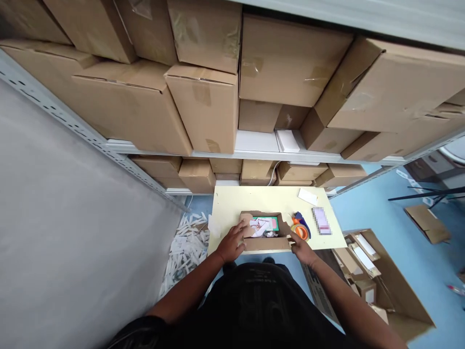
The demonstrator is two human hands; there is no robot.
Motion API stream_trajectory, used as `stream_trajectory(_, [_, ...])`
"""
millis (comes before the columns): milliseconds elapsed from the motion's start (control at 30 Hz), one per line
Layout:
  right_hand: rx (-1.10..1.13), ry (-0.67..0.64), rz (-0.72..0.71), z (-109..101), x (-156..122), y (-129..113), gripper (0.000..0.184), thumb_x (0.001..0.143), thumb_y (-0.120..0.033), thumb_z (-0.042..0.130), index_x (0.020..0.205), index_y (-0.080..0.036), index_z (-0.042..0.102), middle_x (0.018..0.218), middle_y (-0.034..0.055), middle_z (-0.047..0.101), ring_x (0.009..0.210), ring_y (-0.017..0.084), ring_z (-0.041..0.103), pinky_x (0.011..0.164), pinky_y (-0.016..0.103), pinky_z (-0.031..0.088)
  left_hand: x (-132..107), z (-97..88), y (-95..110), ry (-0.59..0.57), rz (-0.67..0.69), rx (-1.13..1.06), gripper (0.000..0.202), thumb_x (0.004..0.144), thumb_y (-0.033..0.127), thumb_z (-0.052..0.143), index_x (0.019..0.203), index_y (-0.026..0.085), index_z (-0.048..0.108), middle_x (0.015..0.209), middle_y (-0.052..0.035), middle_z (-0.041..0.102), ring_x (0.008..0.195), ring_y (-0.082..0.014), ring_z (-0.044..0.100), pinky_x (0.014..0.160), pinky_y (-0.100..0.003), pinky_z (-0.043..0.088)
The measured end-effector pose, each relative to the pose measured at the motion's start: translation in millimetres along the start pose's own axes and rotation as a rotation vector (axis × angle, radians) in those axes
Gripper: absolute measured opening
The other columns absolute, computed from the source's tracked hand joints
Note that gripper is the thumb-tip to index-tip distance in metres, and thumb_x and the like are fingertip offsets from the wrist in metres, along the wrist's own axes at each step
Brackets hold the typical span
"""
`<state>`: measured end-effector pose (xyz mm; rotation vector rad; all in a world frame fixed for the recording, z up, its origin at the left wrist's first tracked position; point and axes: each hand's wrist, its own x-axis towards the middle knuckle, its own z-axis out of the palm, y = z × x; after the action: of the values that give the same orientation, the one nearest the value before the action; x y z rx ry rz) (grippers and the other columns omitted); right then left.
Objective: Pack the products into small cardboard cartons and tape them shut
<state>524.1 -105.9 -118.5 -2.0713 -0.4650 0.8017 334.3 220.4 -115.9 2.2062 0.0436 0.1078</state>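
A small open cardboard box (267, 242) sits at the near edge of a pale yellow table (254, 201). Inside it lie a green-edged item and crumpled white paper (262, 226). My left hand (231, 243) rests on the box's left side, fingers curled over the left flap. My right hand (300, 248) grips the box's right front corner. An orange tape dispenser (300, 230) with a blue handle lies just right of the box, close to my right hand.
A white card (308, 196) and a pinkish packet (321, 220) lie on the table's right part. Shelves stacked with large cardboard boxes (203, 104) rise behind. White paper strips (185, 247) litter the floor at left; open cartons (366, 271) stand at right.
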Motion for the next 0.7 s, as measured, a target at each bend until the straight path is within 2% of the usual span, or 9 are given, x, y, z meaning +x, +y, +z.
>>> stream_trajectory(100, [-0.271,-0.083,-0.199,-3.2,-2.5,7.5,0.084,0.070,-0.021,0.059,0.153,-0.025,0.047,0.158,0.0115,0.047,0.138,0.030,0.052,0.111,0.052,0.046,8.7,-2.4,4.7,-0.062,0.002,0.099,0.073,0.077,0.016,0.066,0.148,0.023,0.052,0.166,-0.0107,0.032,0.146,-0.0339,0.038,0.121,-0.053,0.033])
stream_trajectory(200, [-0.436,-0.095,-0.373,-3.1,7.6,5.1,0.086,0.080,-0.026,0.063,0.160,-0.023,0.033,0.164,0.0122,0.036,0.152,0.030,0.034,0.120,0.053,0.036,15.1,-2.1,9.7,-0.047,-0.034,0.107,0.060,0.087,0.021,0.060,0.146,0.021,0.054,0.165,-0.0113,0.035,0.146,-0.0314,0.039,0.121,-0.051,0.035])
stream_trajectory(267, [-0.496,-0.060,-0.420,-1.4,16.5,1.0,0.083,0.086,-0.030,0.062,0.162,-0.022,0.029,0.164,0.0131,0.036,0.151,0.030,0.035,0.120,0.053,0.037,15.4,-0.9,13.1,-0.028,-0.072,0.087,0.052,0.095,0.026,0.053,0.146,0.020,0.055,0.164,-0.0118,0.035,0.147,-0.0297,0.039,0.121,-0.050,0.034])
stream_trajectory(433, [-0.577,-0.006,-0.463,-1.1,32.9,-4.9,0.068,0.092,-0.034,0.059,0.156,-0.022,0.040,0.159,0.0149,0.044,0.142,0.033,0.048,0.115,0.052,0.044,13.5,4.8,23.5,0.028,-0.183,0.017,0.042,0.100,0.031,0.047,0.138,0.022,0.061,0.158,-0.0100,0.045,0.147,-0.0273,0.039,0.124,-0.048,0.032])
stream_trajectory(533, [-0.516,-0.025,-0.482,-4.3,38.4,-6.7,0.054,0.096,-0.039,0.054,0.148,-0.024,0.051,0.155,0.0135,0.048,0.136,0.031,0.054,0.110,0.049,0.049,18.8,9.5,29.4,0.108,-0.192,-0.035,0.033,0.098,0.028,0.048,0.125,0.023,0.066,0.144,-0.0100,0.057,0.140,-0.0256,0.046,0.121,-0.048,0.036])
stream_trajectory(600, [-0.447,-0.022,-0.482,-6.4,41.7,-9.6,0.046,0.099,-0.042,0.051,0.141,-0.024,0.056,0.151,0.0130,0.049,0.132,0.029,0.056,0.109,0.046,0.050,25.2,12.0,32.3,0.223,-0.239,-0.085,0.031,0.097,0.027,0.049,0.124,0.022,0.063,0.136,-0.0108,0.059,0.132,-0.0243,0.052,0.114,-0.046,0.043])
stream_trajectory(700, [-0.359,-0.025,-0.486,-8.6,47.4,-16.7,0.040,0.102,-0.045,0.047,0.132,-0.023,0.061,0.142,0.0132,0.053,0.129,0.027,0.057,0.110,0.044,0.050,37.3,11.4,35.2,0.394,-0.376,-0.162,0.044,0.098,0.032,0.050,0.141,0.021,0.049,0.143,-0.0130,0.049,0.119,-0.0222,0.058,0.094,-0.038,0.055])
